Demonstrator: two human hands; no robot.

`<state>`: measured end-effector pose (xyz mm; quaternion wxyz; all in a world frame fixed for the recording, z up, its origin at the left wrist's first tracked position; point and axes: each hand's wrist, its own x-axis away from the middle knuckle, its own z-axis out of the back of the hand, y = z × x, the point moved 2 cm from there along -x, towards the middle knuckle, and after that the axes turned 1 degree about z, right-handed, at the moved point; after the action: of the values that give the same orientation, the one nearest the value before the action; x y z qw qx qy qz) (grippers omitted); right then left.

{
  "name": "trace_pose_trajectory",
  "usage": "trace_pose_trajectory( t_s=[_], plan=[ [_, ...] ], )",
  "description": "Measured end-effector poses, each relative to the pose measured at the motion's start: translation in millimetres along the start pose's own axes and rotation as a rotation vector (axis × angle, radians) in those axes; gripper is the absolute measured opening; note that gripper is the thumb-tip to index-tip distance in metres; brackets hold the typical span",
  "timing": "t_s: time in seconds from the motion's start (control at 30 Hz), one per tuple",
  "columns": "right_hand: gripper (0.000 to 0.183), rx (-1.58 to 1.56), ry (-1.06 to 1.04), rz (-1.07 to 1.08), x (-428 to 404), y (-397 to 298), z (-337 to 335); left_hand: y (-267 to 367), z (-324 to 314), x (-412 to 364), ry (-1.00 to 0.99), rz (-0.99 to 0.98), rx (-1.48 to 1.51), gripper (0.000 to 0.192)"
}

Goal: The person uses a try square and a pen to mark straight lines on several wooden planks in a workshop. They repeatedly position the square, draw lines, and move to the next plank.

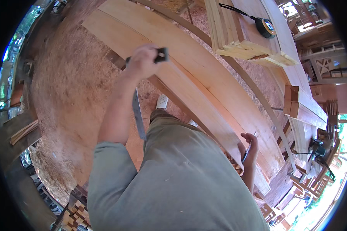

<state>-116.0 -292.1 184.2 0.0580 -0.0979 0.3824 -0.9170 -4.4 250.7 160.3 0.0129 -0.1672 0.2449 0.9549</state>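
My left hand (pixel 143 62) is shut around the black stock (pixel 162 55) of what looks like a carpenter's square, above the near edge of the boards. Its metal blade (pixel 138 112) hangs down beside the boards, over the floor. My right hand (pixel 251 150) holds a slim pen or pencil (pixel 248 148) and rests near the close end of a narrow plank (pixel 202 109). Beyond that plank lie wide, pale wooden boards (pixel 173 37), side by side and running diagonally across the view. My left hand is slightly blurred.
A tape measure (pixel 265 28) with a wrist strap lies on stacked timbers (pixel 243 47) at upper right. Squared wooden pieces (pixel 305 108) sit farther right, near a corded power tool (pixel 318 148). Sawdust covers the floor (pixel 69 95). Small wood blocks (pixel 76 215) are at lower left.
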Motion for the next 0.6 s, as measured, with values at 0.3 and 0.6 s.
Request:
trace_pose_trajectory(
  t_s=[0.3,0.6],
  plan=[
    [0.03,-0.424,-0.226,-0.03,-150.6,-101.5,-94.7,146.7,-127.1,-23.2,-0.622,-0.625,-0.016,0.019],
    [0.026,-0.541,-0.183,-0.185,-155.2,-70.4,-128.3,158.8,-99.9,23.2,-0.364,-0.394,0.134,0.032]
  ],
)
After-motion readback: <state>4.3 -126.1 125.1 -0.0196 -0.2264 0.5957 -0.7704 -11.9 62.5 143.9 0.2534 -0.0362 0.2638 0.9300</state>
